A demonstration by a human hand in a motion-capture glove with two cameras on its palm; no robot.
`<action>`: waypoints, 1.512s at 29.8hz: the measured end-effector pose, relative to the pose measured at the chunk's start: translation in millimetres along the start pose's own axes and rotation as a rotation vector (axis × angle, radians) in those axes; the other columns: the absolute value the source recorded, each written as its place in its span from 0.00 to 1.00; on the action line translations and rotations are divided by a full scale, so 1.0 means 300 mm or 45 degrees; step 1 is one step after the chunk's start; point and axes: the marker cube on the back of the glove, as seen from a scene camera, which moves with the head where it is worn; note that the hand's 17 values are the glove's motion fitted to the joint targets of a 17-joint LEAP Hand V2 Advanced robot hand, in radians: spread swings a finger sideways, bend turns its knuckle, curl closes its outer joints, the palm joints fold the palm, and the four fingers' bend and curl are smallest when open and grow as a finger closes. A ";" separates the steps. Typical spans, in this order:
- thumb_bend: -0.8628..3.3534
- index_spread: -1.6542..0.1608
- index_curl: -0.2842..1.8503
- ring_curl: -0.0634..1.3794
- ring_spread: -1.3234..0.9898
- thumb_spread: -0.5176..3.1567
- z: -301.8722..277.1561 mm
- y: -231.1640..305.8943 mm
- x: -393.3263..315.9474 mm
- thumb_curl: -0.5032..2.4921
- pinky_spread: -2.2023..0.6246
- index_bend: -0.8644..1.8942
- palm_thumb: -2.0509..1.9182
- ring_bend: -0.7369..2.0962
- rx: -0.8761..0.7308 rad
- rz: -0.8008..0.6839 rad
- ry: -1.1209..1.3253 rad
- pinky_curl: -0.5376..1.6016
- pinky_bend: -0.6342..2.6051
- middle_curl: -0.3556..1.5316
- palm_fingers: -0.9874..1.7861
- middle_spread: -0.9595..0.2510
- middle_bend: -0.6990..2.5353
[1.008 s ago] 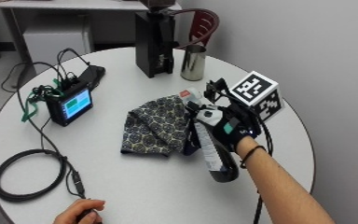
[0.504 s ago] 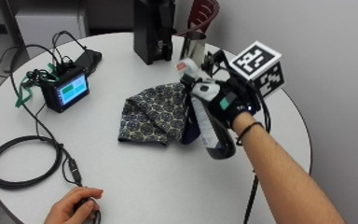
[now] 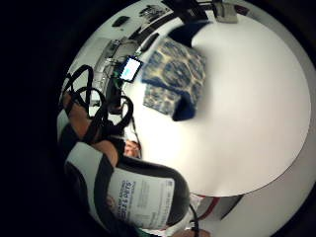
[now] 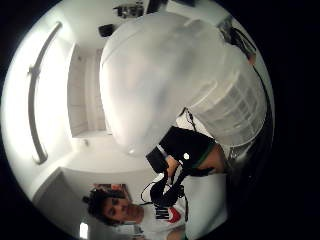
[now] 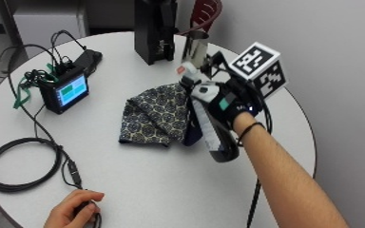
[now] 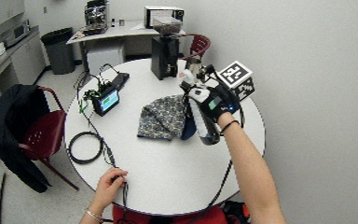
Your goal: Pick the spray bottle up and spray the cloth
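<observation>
Spray bottle [image 5: 211,124] is lifted off the round white table [image 5: 283,114] in the outside view, tilted, white nozzle head uppermost and dark base lowest. The gloved right hand [image 5: 230,102] has its fingers curled round the bottle's upper part. The patterned cloth [image 5: 157,114] lies folded on the table just beside the bottle, toward the small screen device [image 5: 64,91]. A bare left hand [image 5: 73,216] rests at the table's near edge by a coiled black cable [image 5: 18,161].

Wide outside view: the same arrangement; the bottle [image 6: 203,119] hangs beside the cloth [image 6: 161,116], with a dark grinder [image 6: 165,56] standing behind.

Little finger side palm view: the bottle's dark, labelled body [image 3: 143,197] is close to the palm; the cloth [image 3: 173,79] lies on the table beyond.

Thumb side palm view: the white spray head [image 4: 175,75] fills much of the frame.
</observation>
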 end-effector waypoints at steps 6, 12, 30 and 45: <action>0.20 0.83 0.34 0.34 0.54 0.42 0.030 -0.002 0.068 0.26 0.78 0.38 0.62 0.49 -0.051 0.030 -0.059 0.42 0.27 0.44 0.83 0.75 0.41; 0.20 0.84 0.34 0.34 0.54 0.42 -0.044 0.009 -0.080 0.26 0.78 0.38 0.62 0.50 0.028 -0.100 -0.081 0.42 0.27 0.44 0.83 0.75 0.41; 0.20 0.84 0.34 0.34 0.54 0.42 0.055 0.017 -0.117 0.26 0.79 0.38 0.62 0.50 -0.039 -0.180 -0.126 0.42 0.27 0.44 0.83 0.75 0.41; 0.20 0.82 0.34 0.34 0.54 0.42 0.330 -0.022 -0.178 0.26 0.80 0.37 0.62 0.48 0.134 -0.549 -0.472 0.42 0.27 0.43 0.79 0.75 0.39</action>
